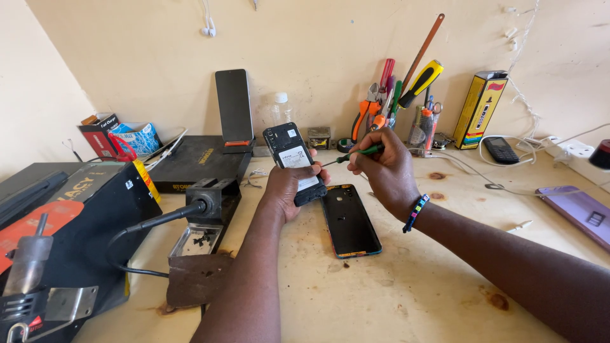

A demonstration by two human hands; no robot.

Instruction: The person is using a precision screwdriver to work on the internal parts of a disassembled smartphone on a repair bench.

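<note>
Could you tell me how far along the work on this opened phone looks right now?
Done: the back cover is already off and lies inside-up on the table. In hand: the left hand holds the opened phone, battery side showing, while the right hand aims a green-handled screwdriver at it. Left: the battery and inner frame still sit in place; whether any screws are out cannot be told.

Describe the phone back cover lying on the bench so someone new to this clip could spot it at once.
Start at the wooden workbench and find the left hand holding up an opened phone. Just right of that wrist, flat on the bench, lies the back cover. It is a dark, hollow shell with a teal edge, unlike the purple phone at far right.
</note>
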